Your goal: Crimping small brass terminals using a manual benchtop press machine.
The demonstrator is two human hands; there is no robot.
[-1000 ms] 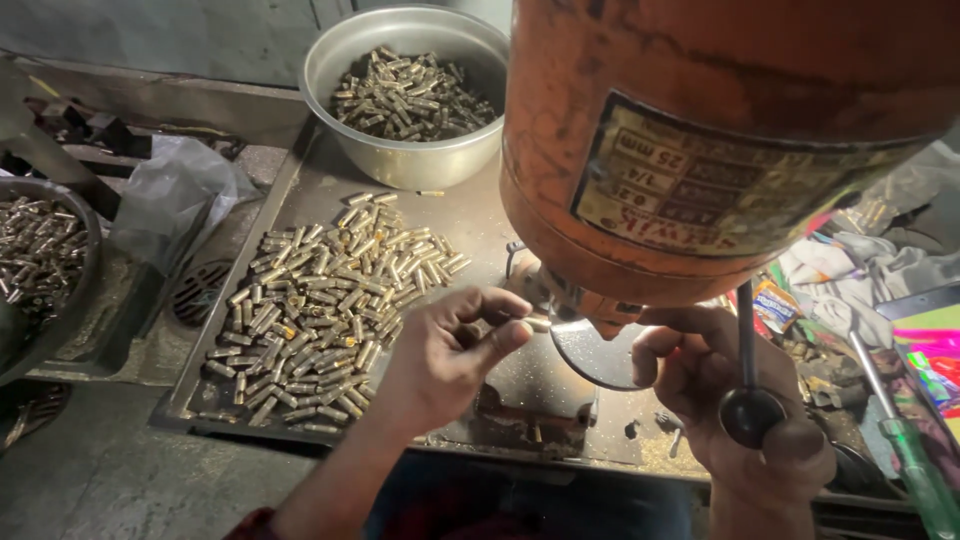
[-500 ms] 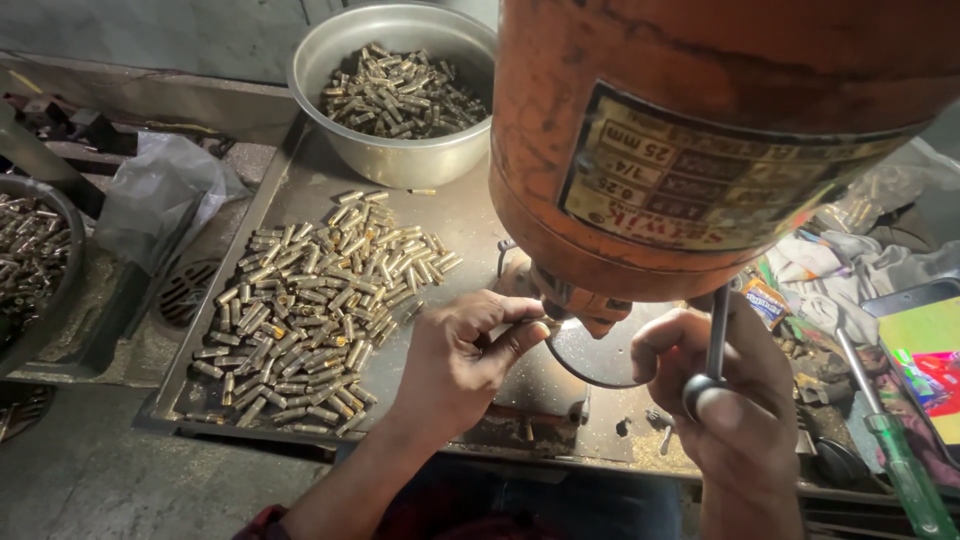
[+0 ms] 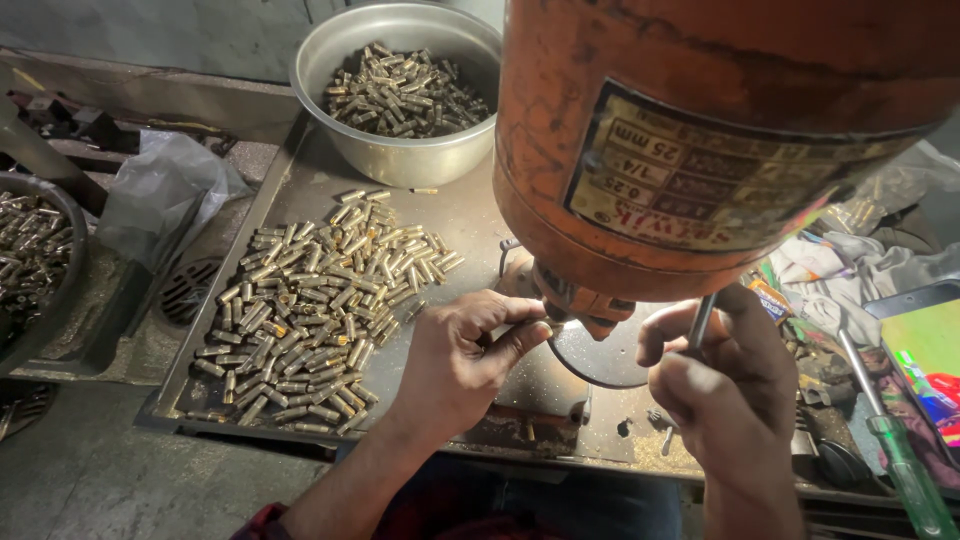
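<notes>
A big orange drill-press head (image 3: 720,140) fills the upper right of the view. My left hand (image 3: 465,355) pinches a small brass piece (image 3: 553,326) between thumb and forefinger, right under the machine's spindle (image 3: 590,305) and above a dark round table (image 3: 605,355). My right hand (image 3: 725,375) is wrapped around the thin metal feed lever (image 3: 700,325). A heap of short brass cylinders (image 3: 320,305) lies on the metal tray (image 3: 470,225) just left of my left hand.
A steel bowl (image 3: 400,160) full of brass pieces stands at the tray's far end. Another bowl of pieces (image 3: 30,260) sits at the left edge beside a plastic bag (image 3: 160,190). A green-handled screwdriver (image 3: 900,460) and rags (image 3: 850,260) lie to the right.
My right hand has swung the lever upward and toward me. My left hand has stayed under the spindle with the brass piece, shifting only slightly.
</notes>
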